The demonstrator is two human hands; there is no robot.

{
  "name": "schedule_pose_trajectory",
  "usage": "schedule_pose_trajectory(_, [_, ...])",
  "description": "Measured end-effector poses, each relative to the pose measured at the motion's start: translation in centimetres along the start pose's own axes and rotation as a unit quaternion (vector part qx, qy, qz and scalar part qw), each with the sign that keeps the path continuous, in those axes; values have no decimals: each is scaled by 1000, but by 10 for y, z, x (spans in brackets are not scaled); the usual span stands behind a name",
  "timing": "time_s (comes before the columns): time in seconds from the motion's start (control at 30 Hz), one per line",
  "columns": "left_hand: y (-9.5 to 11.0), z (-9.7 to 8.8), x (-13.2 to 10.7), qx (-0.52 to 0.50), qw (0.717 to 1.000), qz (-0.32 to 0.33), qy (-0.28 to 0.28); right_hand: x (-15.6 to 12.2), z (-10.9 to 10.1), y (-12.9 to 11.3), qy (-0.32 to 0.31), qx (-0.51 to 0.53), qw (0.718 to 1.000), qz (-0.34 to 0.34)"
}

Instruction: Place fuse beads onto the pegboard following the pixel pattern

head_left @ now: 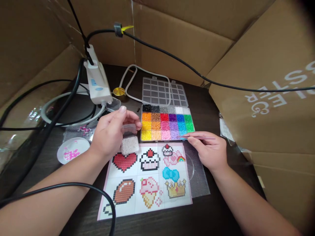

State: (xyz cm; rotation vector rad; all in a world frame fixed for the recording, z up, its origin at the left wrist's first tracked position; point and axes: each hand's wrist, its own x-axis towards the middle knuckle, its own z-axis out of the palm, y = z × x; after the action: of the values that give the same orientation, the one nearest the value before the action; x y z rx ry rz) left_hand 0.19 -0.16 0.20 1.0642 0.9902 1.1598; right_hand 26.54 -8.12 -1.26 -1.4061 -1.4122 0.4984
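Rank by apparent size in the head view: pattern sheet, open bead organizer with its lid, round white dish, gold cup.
Largest to smallest:
1. pattern sheet
2. bead organizer, lid included
3. white dish
4. gold cup, which also sits farther back than the dish

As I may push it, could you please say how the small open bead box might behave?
The bead box looks like clear plastic, so probably stiff and light. Its pale beads could spill if tipped, since the lid stands open.
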Motion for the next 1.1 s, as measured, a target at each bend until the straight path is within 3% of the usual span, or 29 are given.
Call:
schedule_pose_trajectory(0.67, [1,2,-1,15,1000,-18,7,1,-1,0,-6,-6,1000,18])
schedule_pose_trajectory(0.9, [-2,1,0,24,1000,-16,7,-4,-5,-3,24,8,1000,0])
schedule_pose_trajectory(1.1, [-1,3,-1,28,999,-15,7,-15,-3,-19,-51,11,998,-43])
